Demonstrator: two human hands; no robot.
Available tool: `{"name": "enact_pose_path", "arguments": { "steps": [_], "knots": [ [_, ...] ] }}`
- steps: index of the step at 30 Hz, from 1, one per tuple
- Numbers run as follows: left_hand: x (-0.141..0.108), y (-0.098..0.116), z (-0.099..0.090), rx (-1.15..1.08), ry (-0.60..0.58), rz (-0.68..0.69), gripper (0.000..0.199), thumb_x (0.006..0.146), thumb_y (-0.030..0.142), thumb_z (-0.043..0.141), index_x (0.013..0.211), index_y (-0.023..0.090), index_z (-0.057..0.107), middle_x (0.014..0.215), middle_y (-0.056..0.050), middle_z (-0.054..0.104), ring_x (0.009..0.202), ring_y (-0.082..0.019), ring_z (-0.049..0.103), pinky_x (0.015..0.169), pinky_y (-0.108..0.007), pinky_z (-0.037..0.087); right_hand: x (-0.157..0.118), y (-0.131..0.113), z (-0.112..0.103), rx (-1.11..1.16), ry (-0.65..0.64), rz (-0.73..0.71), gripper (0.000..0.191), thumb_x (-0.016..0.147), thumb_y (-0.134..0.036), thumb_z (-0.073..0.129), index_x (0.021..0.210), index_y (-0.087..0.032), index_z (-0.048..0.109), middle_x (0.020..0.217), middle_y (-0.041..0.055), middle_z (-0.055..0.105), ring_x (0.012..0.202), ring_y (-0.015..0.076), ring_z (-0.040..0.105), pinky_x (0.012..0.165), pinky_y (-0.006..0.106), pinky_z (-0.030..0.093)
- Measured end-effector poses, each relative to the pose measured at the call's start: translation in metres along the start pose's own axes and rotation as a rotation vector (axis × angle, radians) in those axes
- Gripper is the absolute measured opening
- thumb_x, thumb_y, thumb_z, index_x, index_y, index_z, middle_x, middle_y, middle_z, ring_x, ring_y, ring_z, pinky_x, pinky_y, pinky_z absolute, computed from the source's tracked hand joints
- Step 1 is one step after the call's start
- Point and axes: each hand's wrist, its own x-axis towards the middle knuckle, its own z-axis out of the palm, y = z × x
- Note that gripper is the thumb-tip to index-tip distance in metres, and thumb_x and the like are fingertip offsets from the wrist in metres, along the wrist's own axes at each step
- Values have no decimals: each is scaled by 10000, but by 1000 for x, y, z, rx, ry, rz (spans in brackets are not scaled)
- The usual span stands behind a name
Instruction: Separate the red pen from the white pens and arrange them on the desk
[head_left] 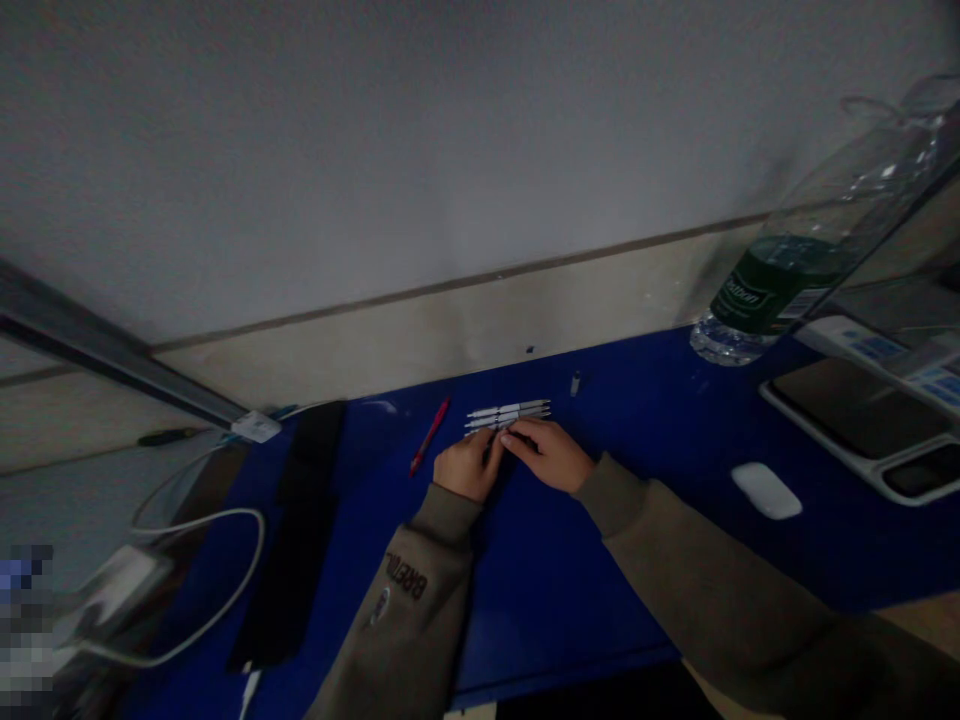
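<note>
Several white pens (508,409) lie side by side in a row on the blue desk, tips to the right. My left hand (465,465) is closed at the near side of the row, thumb and fingers drawn together. Beside it, my right hand (551,452) is closed too, its thumb and forefinger meeting the left hand's fingertips. Both hands cover part of the nearest pen, and whatever is between the fingers is hidden. A red pen (430,437) rests at a slant left of my left hand. Beyond my right hand stands a small clear-and-grey piece (575,383).
A large clear bottle (780,285) with a green label stands at the back right. Near it are a white mouse (766,490) and a white-framed device (862,420). On the left are a long black strip (292,550) and a white cable (259,560). A wall (450,340) bounds the desk's back.
</note>
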Motion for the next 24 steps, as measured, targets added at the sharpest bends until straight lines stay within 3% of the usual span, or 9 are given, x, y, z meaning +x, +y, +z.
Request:
{"name": "enact_pose_path", "arguments": {
  "steps": [11,24],
  "knots": [
    [0,0,0,-29,26,-12,364,943,438,371,1025,212,645,851,-61,706,743,-172,653,595,-232,402,-1,1,0,-10,-3,-52,278,957,-342,423,837,-191,624,855,50,625,826,171,580,773,309,458],
    [0,0,0,-51,31,-6,364,942,443,372,1026,219,647,859,-63,707,752,-178,656,607,-241,406,-1,-2,0,-35,4,-40,241,951,-294,431,823,-185,605,832,47,618,786,163,570,705,283,446]
  ]
}}
